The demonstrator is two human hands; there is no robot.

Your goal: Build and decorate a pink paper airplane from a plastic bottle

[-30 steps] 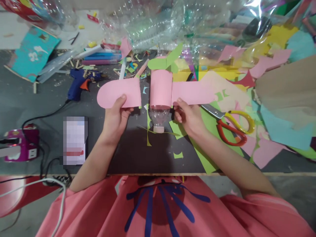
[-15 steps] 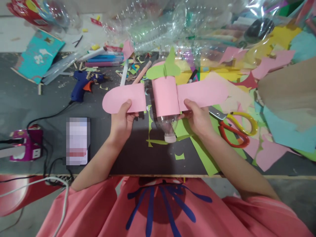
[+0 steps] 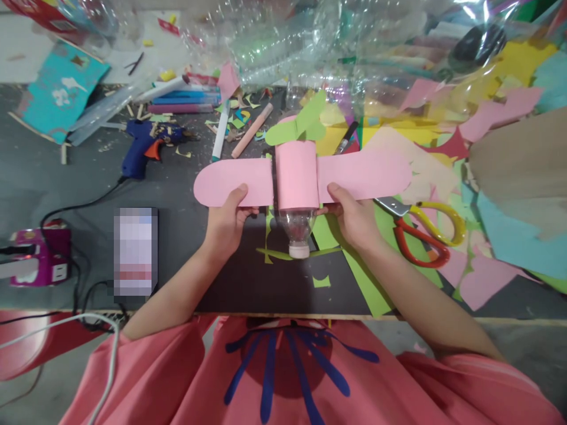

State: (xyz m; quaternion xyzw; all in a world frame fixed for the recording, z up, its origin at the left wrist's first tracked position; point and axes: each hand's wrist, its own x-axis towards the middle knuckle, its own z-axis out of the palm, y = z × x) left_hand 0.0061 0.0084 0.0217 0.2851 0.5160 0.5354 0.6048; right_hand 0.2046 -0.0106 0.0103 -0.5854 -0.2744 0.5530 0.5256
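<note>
A clear plastic bottle (image 3: 299,223) lies with its white cap towards me, wrapped round the middle in pink paper (image 3: 296,177). Green paper fins (image 3: 295,130) stand at its far end. My left hand (image 3: 224,227) pinches a round-ended pink paper wing (image 3: 259,183), thumb on top and fingers beneath. The wing's straight edge is right beside the bottle's left side; whether it touches I cannot tell. Along the right side runs another pink paper wing (image 3: 367,171), held between the thumb and fingers of my right hand (image 3: 358,223). Some fingertips of that hand are hidden under the paper.
Scissors (image 3: 429,236) with red and yellow handles lie right of my right hand, among paper scraps. On the left are a blue glue gun (image 3: 139,150), a phone (image 3: 135,254) and a purple power socket (image 3: 42,257) with cables. Clear bottles (image 3: 274,47) crowd the back.
My left hand has brought its pink wing rightwards, narrowing the gap to the bottle. The bottle sits a little straighter, its cap slightly further left. My right hand keeps its grip.
</note>
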